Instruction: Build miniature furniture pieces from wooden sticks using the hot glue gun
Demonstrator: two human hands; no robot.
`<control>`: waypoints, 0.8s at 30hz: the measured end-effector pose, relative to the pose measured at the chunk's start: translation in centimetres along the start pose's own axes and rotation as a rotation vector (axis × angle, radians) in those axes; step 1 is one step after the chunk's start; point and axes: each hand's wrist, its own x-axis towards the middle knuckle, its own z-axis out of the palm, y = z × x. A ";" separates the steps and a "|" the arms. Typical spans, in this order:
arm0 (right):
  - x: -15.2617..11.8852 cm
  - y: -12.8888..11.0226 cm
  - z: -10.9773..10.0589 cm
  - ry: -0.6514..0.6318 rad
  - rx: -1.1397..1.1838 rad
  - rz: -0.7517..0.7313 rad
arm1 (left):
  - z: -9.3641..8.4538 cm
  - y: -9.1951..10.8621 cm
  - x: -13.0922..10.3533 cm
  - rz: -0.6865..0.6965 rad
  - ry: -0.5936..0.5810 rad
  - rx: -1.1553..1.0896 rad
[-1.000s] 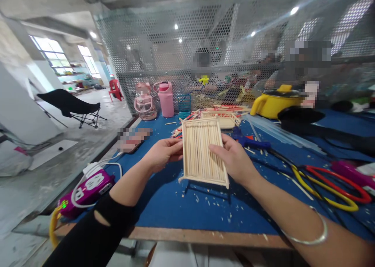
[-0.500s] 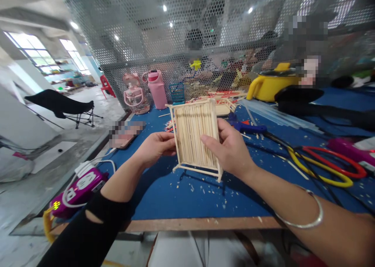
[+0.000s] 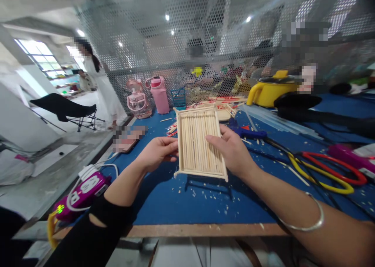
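Note:
A small tray-like frame of pale wooden sticks [image 3: 197,147] is held up above the blue table, its slatted face tilted towards me. My right hand [image 3: 236,151] grips its right side, thumb on the slats and fingers behind. At the left edge, my left hand [image 3: 159,153] pinches the frame between thumb and fingers; the fingertips are partly hidden behind it. To the right of the frame lies a blue glue gun [image 3: 249,133]. Loose sticks [image 3: 222,101] are heaped behind it.
Pliers with red and yellow handles [image 3: 334,173] lie on the right. At the back stand a yellow pot [image 3: 272,93], a pink bottle [image 3: 159,97] and a clear pink bottle [image 3: 140,103]. A purple power strip [image 3: 83,192] sits at left. A person in white [image 3: 102,83] is beyond the table.
The stick frame has tilted a little, so its slatted face shows more squarely; both hands keep hold. A person in white has come into view at the left.

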 end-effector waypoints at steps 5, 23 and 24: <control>0.5 -0.3 -0.2 0.040 0.119 0.078 | -0.1 0.0 -0.1 0.006 -0.071 -0.049; 0.6 0.5 -0.1 0.002 0.140 0.062 | 0.1 -0.5 0.2 0.061 -0.044 -0.051; 0.7 0.7 -0.1 0.009 0.138 0.061 | 0.0 -0.3 0.3 0.089 -0.042 -0.064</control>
